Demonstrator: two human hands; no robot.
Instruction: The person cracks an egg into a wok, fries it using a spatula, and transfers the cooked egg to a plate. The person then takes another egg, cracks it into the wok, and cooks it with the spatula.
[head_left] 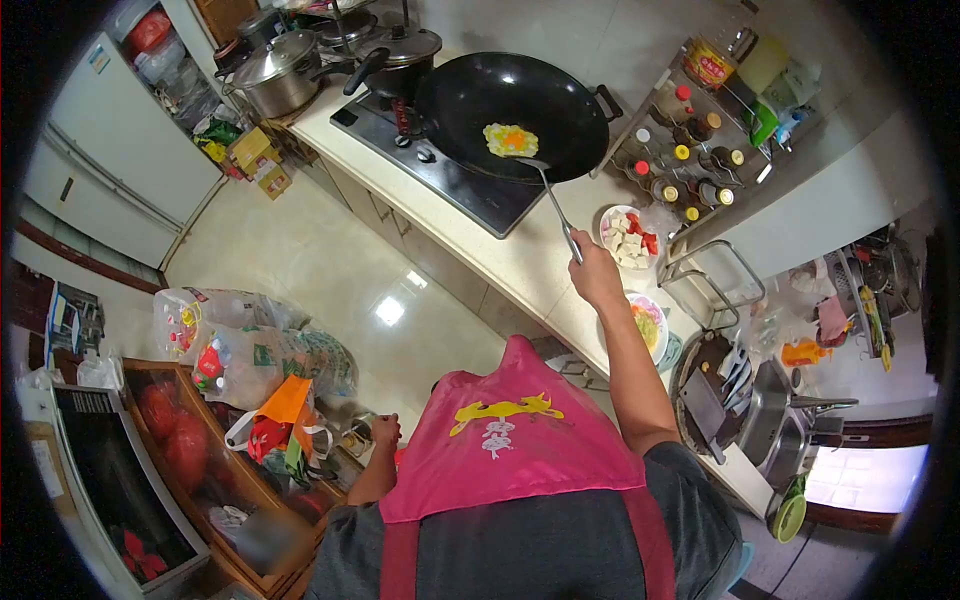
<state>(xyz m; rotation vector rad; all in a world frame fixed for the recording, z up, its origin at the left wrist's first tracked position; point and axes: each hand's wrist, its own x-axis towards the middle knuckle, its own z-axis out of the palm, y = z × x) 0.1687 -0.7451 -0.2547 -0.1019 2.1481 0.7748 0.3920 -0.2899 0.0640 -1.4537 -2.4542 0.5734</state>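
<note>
Down in my view, the right hand [594, 268] has its fingers wrapped around the handle of a metal spatula [560, 213], whose blade reaches the near edge of a yellow-and-white egg [511, 141]. The egg lies inside the black wok [470, 95] on the stove [498, 212]. I see the left hand [385, 429] low beside the apron [530, 440], fingers curled; I can't tell if they hold anything. Near the right hand, a plate [605, 230] of white cubes and red pieces rests on the counter [542, 264].
</note>
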